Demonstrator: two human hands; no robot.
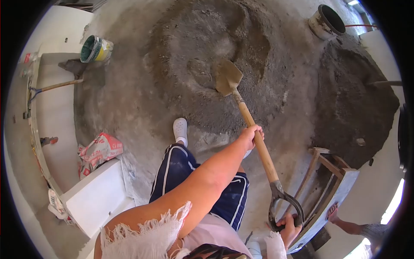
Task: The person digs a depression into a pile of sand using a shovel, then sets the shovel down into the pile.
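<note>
A shovel (256, 134) with a wooden shaft slants across the middle of the view. My left hand (252, 135) is closed around the shaft about halfway along. At the near end, my right hand (290, 228) grips the dark D-shaped handle, its fingers partly hidden. The dusty metal blade (228, 77) rests against a broad heap of grey sand-like mix (181, 56), at a hollow in its middle. My shoe (180, 128) stands at the heap's near edge.
A darker pile (353, 99) lies right, below a bucket (326, 22). Another bucket (97, 48), a second shovel (58, 85) and a red-white bag (100, 153) are left. At lower right, another person's hand (332, 213) touches a wooden frame (327, 194).
</note>
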